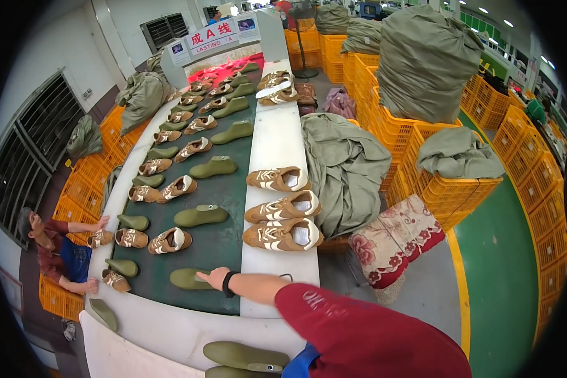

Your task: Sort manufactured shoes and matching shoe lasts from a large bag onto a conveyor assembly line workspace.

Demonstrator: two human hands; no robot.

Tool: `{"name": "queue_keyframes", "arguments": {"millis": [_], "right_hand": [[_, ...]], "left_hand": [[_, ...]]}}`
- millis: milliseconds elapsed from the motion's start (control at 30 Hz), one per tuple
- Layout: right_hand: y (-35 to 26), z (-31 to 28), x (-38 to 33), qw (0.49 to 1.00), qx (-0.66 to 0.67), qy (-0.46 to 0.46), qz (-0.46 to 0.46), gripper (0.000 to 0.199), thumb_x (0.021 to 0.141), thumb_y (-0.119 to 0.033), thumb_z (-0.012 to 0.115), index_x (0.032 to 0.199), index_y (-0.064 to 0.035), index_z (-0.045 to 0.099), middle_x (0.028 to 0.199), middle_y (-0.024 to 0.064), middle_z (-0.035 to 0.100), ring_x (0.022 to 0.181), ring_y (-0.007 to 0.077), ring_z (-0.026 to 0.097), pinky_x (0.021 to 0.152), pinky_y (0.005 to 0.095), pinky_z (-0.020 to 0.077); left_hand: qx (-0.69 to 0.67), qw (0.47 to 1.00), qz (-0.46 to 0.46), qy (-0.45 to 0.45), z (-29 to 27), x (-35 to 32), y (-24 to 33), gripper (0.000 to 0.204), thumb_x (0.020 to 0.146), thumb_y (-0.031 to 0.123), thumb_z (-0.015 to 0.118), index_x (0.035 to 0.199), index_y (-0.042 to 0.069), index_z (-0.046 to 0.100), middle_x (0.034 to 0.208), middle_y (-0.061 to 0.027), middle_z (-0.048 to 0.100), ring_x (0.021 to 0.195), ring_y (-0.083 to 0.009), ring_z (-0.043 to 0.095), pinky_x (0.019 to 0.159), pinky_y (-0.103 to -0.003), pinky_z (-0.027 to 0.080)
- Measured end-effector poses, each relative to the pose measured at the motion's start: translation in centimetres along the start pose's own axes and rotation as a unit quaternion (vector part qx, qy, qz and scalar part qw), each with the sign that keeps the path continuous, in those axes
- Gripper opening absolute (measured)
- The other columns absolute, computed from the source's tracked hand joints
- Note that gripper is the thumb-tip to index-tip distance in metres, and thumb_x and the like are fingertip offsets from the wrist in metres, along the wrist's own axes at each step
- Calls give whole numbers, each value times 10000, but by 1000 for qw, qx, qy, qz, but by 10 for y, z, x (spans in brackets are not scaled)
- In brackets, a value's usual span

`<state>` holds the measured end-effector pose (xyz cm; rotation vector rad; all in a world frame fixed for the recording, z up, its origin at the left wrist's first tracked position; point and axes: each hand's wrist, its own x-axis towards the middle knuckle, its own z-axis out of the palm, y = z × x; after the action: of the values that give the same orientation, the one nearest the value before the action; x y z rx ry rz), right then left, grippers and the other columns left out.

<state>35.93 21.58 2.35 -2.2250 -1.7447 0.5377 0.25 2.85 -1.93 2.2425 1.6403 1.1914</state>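
My right hand point(217, 278), with a black band at its wrist, reaches in from the right over the dark green belt point(223, 186). Its fingers are closed on the heel end of an olive-green shoe last point(186, 279) lying on the belt. My left hand is out of view. Just beyond sits a brown sneaker point(170, 240) with white stripes, and another green last point(201, 215). Brown sneakers point(282, 234) stand in a row on the white ledge to the right of the belt. Two more lasts point(246, 356) lie on the white surface nearest me.
A co-worker point(60, 249) at the left edge has one hand by a sneaker point(99, 239). More sneakers and lasts run up the belt. To the right are orange crates point(444, 192), grey-green sacks point(425, 63) and a flowered cushion point(397, 242).
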Motion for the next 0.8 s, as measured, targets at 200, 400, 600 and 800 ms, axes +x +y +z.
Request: {"name": "queue_keyframes", "arguments": {"millis": [200,400,600,800], "right_hand": [[67,-62,-84,994,-72,45,-70,125,651,-114,549,729,-23,583,707,171,599,690,339,603,572,439,471],[141,-136,-217,964,-231,32,126,168,676,-224,590,688,-68,651,715,109,633,689,267,629,587,368,496],[168,-121,-243,980,-157,9,120,327,687,-296,655,951,-115,584,775,133,617,771,306,609,666,399,484],[101,-134,-233,998,-46,-37,-8,348,733,-395,627,895,-88,610,731,166,611,725,345,590,656,409,461]], "left_hand": [[-86,994,-62,13,-6,-3,20,351,725,227,664,1007,34,585,1253,-217,401,616,-175,481,535,-258,418],[-99,979,-165,-62,-18,19,63,322,735,65,532,1044,-19,489,1320,-220,319,1207,-346,318,1005,-406,247],[-97,976,-178,-85,-23,22,69,313,750,73,515,1042,-31,477,1336,-235,275,1215,-371,297,999,-433,249],[-84,979,-175,-61,-25,24,73,299,732,35,534,1026,-4,491,1291,-237,316,1176,-385,329,982,-428,271]]}}
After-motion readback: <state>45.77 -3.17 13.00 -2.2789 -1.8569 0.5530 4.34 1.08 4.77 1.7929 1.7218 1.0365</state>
